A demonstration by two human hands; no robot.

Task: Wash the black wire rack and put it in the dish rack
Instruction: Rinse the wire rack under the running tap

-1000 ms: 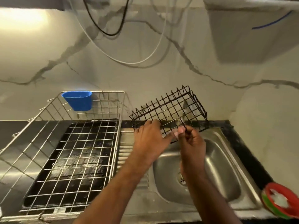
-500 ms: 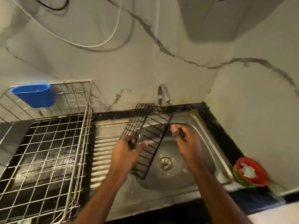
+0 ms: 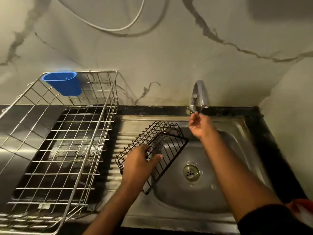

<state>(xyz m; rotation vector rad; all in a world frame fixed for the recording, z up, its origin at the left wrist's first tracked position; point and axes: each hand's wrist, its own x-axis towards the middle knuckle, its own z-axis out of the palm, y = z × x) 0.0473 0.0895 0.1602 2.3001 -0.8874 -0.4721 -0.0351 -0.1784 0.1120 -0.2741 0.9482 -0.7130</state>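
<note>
Left hand (image 3: 138, 161) grips the black wire rack (image 3: 152, 150) over the sink (image 3: 237, 167); right hand's (image 3: 199, 124) grip loosely spread at the tap (image 3: 199, 94).

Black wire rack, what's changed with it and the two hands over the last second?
The black wire rack came down from in front of the wall to lie tilted over the sink. The right hand let go of it and reached up to the tap. The left hand still grips the rack. The dish rack and its blue cup stayed put.
</note>
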